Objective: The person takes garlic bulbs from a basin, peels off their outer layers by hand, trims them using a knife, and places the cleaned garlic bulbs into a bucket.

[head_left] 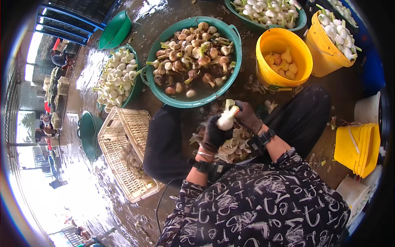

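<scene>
A white, peeled-looking bulb (226,120) with a short pale green stem is held between my two gloved hands above my lap. My left hand (216,133), in a dark glove, is wrapped round the bulb's lower left side. The fingers of my right hand (247,117), also gloved, close on the stem end at the upper right. Loose papery skins (235,145) lie beneath the hands. Just beyond them stands a green tub (198,103) of brownish bulbs in dark water. A yellow bucket (284,84) with several pale bulbs in it is at the upper right.
White bulbs fill a green basin (138,88) at the left, another basin (303,20) at the top and a yellow bucket (319,66) at the right. A cream crate (123,164) lies tilted by my left knee. Stacked yellow containers (356,150) stand right. People are far left.
</scene>
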A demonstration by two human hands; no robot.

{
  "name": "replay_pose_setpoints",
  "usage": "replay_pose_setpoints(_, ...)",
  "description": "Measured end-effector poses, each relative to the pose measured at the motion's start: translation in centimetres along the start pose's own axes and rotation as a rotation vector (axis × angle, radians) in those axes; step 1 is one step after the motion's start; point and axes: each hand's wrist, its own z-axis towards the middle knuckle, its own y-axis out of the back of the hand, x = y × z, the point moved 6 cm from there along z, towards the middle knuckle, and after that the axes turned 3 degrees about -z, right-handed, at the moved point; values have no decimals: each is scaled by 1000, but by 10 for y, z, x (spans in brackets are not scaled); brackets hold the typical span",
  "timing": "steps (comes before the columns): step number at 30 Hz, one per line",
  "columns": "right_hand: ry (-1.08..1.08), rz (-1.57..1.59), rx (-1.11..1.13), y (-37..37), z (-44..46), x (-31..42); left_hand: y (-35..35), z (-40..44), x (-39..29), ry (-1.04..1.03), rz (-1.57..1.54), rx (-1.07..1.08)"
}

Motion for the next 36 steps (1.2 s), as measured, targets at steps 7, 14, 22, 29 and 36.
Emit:
replay_pose_setpoints(7, -194, 768, -9, 1, -11, 11, 0, 3, -23, 17, 264, -54)
replay_pose_setpoints(14, -263, 620, 117, -5, -6, 15, 2, 14, -24, 345, -344, -142)
replay_pose_setpoints(22, -408, 660, -293, 26, -8, -18, 10, -21, -36, 355, 436, 398)
replay_pose_setpoints(29, -386, 588, -186, 30, -7, 7, 3, -12, -36, 409, 646, 376)
replay_pose_setpoints(36, -311, 403, -11, 27, 3, 8, -2, 46, -58, 75, 401, 191)
